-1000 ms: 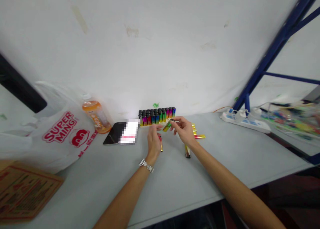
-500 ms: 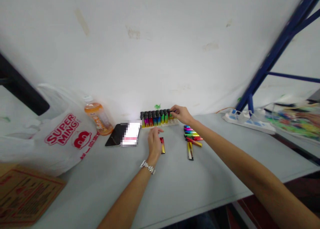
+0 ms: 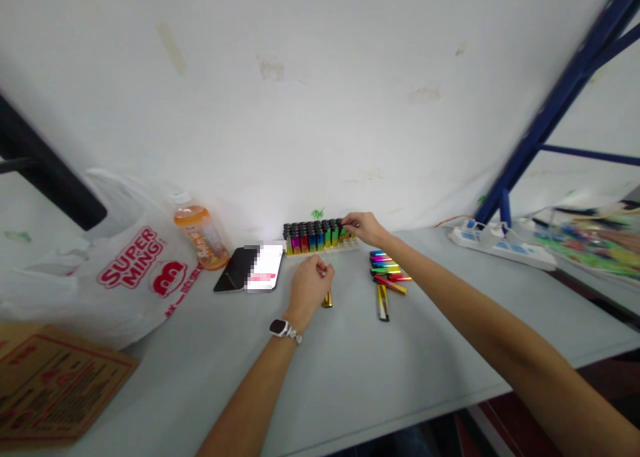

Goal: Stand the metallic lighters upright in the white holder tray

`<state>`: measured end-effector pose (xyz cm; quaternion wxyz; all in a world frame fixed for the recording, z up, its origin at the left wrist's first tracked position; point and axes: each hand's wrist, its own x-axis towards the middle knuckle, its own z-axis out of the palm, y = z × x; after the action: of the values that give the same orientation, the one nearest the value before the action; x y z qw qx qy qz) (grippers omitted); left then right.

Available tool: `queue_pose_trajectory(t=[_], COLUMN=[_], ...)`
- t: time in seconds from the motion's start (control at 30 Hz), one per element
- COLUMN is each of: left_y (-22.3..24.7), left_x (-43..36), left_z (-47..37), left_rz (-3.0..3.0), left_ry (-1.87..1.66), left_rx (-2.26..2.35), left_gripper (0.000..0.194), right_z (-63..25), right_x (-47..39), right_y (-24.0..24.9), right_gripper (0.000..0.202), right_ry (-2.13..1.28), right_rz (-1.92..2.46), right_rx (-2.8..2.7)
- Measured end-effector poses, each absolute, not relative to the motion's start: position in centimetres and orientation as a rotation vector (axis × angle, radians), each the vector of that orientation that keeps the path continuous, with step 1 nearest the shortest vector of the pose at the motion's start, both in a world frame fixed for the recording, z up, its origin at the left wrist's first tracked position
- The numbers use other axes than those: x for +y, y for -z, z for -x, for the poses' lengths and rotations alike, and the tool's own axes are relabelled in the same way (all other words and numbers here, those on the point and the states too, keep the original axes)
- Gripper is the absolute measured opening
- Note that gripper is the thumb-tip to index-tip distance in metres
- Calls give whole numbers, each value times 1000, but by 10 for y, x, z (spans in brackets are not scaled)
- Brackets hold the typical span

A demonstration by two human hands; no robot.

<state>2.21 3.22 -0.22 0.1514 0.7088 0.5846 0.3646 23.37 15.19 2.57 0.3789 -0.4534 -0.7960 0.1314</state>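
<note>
My right hand (image 3: 367, 229) reaches to the right end of the rows of upright lighters, its fingertips closed round the black top of one lighter there. Shiny, many-coloured lighters (image 3: 311, 238) with black tops stand in a pale tray (image 3: 351, 245) against the wall. Nearer to me, my left hand (image 3: 309, 285) bends over a gold lighter (image 3: 327, 300) on the table, fingers closed at its upper end. That end is mostly hidden by the hand. To the right lies a loose group of metallic lighters (image 3: 385, 264), with a yellow lighter (image 3: 383, 302) in front.
A tablet-like device (image 3: 234, 270) with a bright, blurred-out part lies left of the tray. Further left are an orange drink bottle (image 3: 203, 236), a white plastic bag (image 3: 125, 290) and a cardboard box (image 3: 65, 390). A power strip (image 3: 503, 247) lies near a blue metal frame (image 3: 540, 117) at right.
My left hand has turned and moved slightly right, over the lighter that lay beside it, and its fingers have curled in. The right hand stays at the tray's right end.
</note>
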Motion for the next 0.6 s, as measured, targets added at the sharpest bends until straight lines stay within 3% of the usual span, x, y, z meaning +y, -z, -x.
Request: queue_pose_trajectory(t=[0.2,0.37,0.6], left_y=[-2,4,2], left_x=[27,27,24], left_z=[-20,-23,-26], left_rz=[-2097,-2203,-2268], left_ry=[-691,-600,-535], left_rx=[1848,1836,1822], left_gripper=[32,26,17], right_z=[-235,-231,-225], right_x=[159,154,135], right_y=[-27,-25,-11], right_gripper=[17,20,41], right_ry=[-329,-145,33], right_rz=[1125,1156,1345], right_rx=[-2086,-2130,-2174])
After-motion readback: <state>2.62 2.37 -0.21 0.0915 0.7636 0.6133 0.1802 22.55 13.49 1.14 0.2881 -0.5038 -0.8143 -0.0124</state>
